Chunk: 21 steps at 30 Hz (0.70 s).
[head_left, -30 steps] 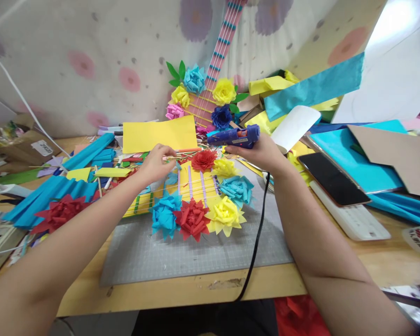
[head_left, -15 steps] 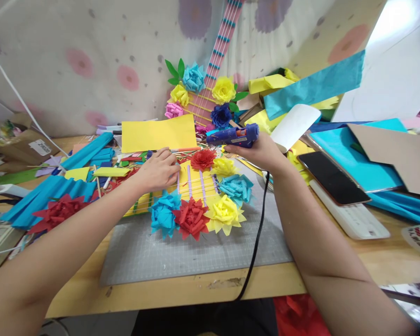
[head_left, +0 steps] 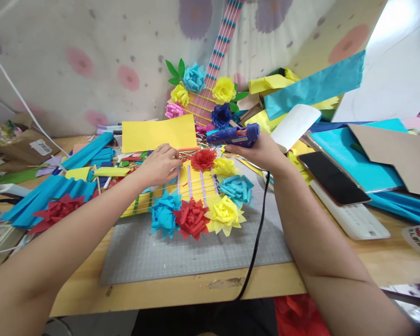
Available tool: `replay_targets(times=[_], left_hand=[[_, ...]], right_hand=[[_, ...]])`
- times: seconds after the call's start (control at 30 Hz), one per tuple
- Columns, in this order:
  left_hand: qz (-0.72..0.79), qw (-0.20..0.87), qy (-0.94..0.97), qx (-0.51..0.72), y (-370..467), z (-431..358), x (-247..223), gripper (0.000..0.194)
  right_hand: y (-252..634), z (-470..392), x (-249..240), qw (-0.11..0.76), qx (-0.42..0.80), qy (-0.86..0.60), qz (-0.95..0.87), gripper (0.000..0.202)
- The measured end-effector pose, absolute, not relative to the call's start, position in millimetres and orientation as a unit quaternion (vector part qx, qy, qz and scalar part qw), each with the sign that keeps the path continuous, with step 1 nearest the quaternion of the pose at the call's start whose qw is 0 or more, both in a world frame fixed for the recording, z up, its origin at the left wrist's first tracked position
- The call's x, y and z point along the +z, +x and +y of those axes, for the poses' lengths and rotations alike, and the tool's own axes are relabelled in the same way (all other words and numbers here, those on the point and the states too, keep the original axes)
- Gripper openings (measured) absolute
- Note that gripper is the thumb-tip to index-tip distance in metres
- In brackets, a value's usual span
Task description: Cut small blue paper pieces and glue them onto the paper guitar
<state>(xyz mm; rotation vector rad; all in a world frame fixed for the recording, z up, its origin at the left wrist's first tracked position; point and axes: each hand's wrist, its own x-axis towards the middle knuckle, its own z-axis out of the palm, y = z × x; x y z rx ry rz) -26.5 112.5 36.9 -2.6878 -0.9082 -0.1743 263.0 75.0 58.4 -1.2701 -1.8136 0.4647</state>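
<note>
In my right hand (head_left: 266,150) is a blue glue gun (head_left: 234,136), its nozzle pointing left above a red paper flower (head_left: 203,159). My left hand (head_left: 162,164) is closed with curled fingers at the upper left of a yellow paper guitar (head_left: 185,185); bits of light blue show beneath it, but what it holds is hidden. Purple strips and thin strings cross the guitar. Along its near edge sit a blue flower (head_left: 165,213), a red flower (head_left: 192,218) and a yellow flower (head_left: 226,213). The guitar lies on a grey cutting mat (head_left: 196,261).
A pink flowered guitar (head_left: 205,100) leans at the back behind a yellow sheet (head_left: 159,134). Blue crepe paper (head_left: 45,198) and scraps crowd the left. A phone (head_left: 332,177) lies at right. The glue gun's black cord (head_left: 257,247) hangs over the table's front edge.
My left hand has lifted slightly and shifted a little right, with its fingers loosening somewhat. My right hand and the glue gun are almost still.
</note>
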Motion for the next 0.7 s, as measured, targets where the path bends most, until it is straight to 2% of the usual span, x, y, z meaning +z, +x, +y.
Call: replay_targets(times=[0.37,0.6,0.7], left_hand=[[-0.271,0.131,-0.951,-0.073,-21.4,110.4,34.1,0.029],[-0.324,0.059,-0.941,-0.083,-30.3,110.4,35.8,0.032],[-0.389,-0.012,-0.907,-0.162,-32.1,110.8,36.0,0.041]], right_hand=[[262.5,74.9,58.2,0.417,0.185,-0.505,-0.733,0.05],[262.1,76.1,56.7,0.416,0.181,-0.503,-0.736,0.052],[262.2,76.6,56.5,0.417,0.185,-0.493,-0.741,0.052]])
